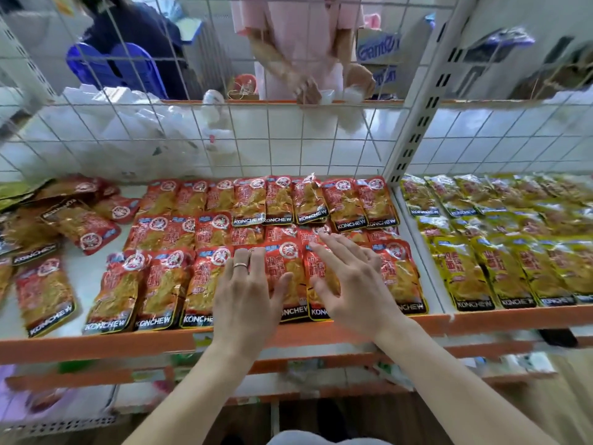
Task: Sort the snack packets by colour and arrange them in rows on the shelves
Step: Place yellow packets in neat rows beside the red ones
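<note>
Closest in, left hand laid flat, fingers straight, on front-row red packets. Right hand just beside it, fingers spread, gripping nothing; touching or hovering, cannot tell. Loose packets well left of the left hand, unsorted. Yellow packets right of the right hand, in rows. Risk of shunting the overlapped row askew, or over the shelf lip, through too firm a press on slick foil.
</note>
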